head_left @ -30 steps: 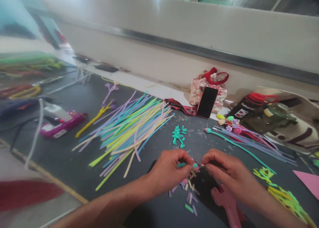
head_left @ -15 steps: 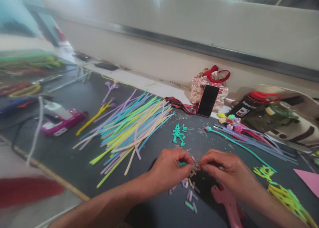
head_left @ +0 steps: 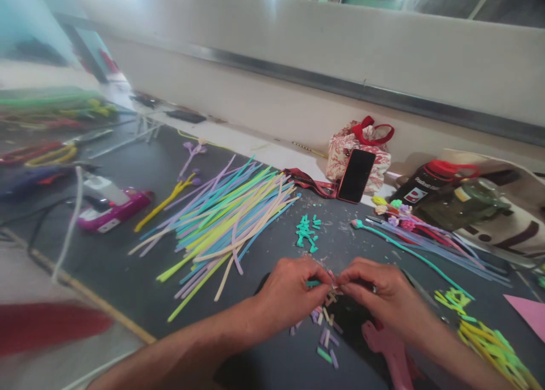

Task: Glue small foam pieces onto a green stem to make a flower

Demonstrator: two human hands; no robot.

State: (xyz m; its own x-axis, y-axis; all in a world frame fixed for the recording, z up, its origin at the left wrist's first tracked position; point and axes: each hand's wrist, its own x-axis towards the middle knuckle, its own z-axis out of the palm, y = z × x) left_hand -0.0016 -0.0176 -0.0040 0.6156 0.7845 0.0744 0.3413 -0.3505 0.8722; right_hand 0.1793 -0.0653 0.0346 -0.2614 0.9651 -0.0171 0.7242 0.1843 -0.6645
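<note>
Over the dark table (head_left: 264,327), my left hand (head_left: 293,288) and my right hand (head_left: 381,288) meet fingertip to fingertip. Thumb and forefinger of my left hand are closed on a thin teal strip (head_left: 314,283). A small pink piece (head_left: 331,274) shows at the fingertips; my right hand pinches at it, though what exactly lies between its fingers is hidden. Just below are several short cut pieces (head_left: 327,337) in purple, cream and green. A pink tool, apparently a glue gun (head_left: 385,342), lies under my right wrist, partly covered. Small teal pieces (head_left: 305,231) are piled beyond my hands.
Long pastel strips (head_left: 225,225) spread to the left, near a purple glue gun (head_left: 114,211) with a cable. A phone (head_left: 356,176) leans on a patterned bag (head_left: 338,151). At right are a black bottle (head_left: 421,185), a teal stem (head_left: 413,249) and yellow strips (head_left: 489,344).
The whole view has shifted slightly, so things appear a little lower and further right. Both hands keep their pinch at the same spot, with only slight finger movement.
</note>
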